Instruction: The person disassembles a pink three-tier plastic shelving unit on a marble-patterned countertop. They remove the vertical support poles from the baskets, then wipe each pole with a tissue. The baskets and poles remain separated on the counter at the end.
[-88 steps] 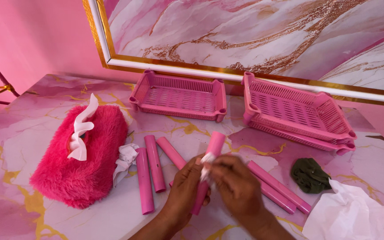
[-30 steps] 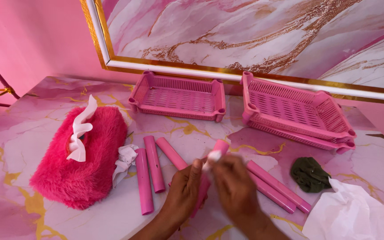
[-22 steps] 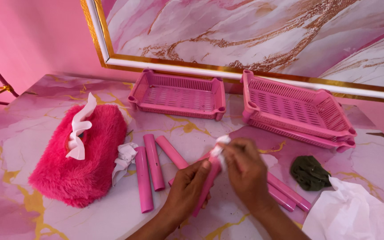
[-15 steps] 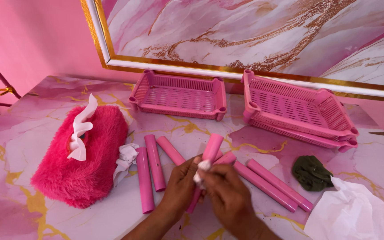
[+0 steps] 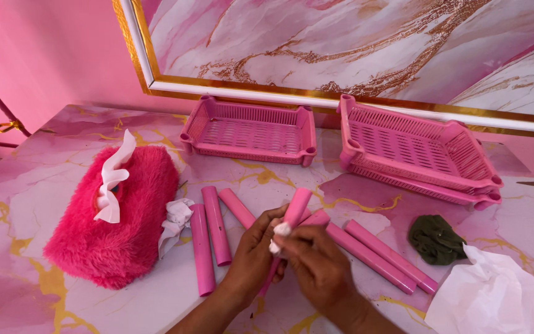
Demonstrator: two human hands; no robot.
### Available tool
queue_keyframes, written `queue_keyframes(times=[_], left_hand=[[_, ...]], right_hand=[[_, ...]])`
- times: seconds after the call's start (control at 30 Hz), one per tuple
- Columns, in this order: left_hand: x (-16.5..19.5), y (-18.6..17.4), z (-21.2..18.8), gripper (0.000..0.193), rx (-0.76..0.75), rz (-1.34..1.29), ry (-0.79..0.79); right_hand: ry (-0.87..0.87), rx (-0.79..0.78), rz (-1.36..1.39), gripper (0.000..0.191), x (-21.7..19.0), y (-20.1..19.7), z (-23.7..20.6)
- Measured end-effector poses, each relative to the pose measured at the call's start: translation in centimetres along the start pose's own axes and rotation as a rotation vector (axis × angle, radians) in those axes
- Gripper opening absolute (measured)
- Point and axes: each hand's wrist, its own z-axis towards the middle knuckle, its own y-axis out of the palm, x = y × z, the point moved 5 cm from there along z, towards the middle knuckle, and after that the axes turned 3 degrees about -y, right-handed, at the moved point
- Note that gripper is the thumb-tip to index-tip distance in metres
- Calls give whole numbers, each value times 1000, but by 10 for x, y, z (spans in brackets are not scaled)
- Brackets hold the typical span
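My left hand point(image 5: 256, 255) grips a pink plastic tube point(image 5: 296, 206) that tilts up and away from me. My right hand point(image 5: 316, 263) pinches a small wad of white tissue point(image 5: 279, 234) against the tube's side. Several more pink tubes lie flat on the pink marble table point(image 5: 20, 204): three to the left of my hands point(image 5: 215, 226) and three to the right point(image 5: 372, 253).
A fluffy pink tissue-box cover point(image 5: 112, 213) with a tissue sticking out lies at left, a crumpled tissue point(image 5: 174, 219) beside it. One pink basket point(image 5: 248, 130) and a stack of pink baskets point(image 5: 415, 148) stand at the back. A dark green cloth point(image 5: 435, 238) and white paper point(image 5: 502, 297) lie at right.
My right hand slid the tissue up to the tube's top end and back down toward the middle. The left hand kept hold of the tube.
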Motion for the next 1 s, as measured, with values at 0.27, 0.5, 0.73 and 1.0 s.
queue_keyframes(times=[0.27, 0.5, 0.73, 1.0], left_hand=[[-9, 7, 1, 32, -123, -161, -46], [-18, -5, 5, 41, -63, -125, -86], [-21, 8, -1, 49, -132, -65, -47], [-5, 2, -1, 47, -39, 48, 28]], right_hand=[[275, 239, 10, 26, 56, -51, 20], [-10, 17, -39, 25, -5, -7, 12], [150, 189, -145, 19, 26, -25, 15], [19, 67, -67, 15, 22, -16, 11]])
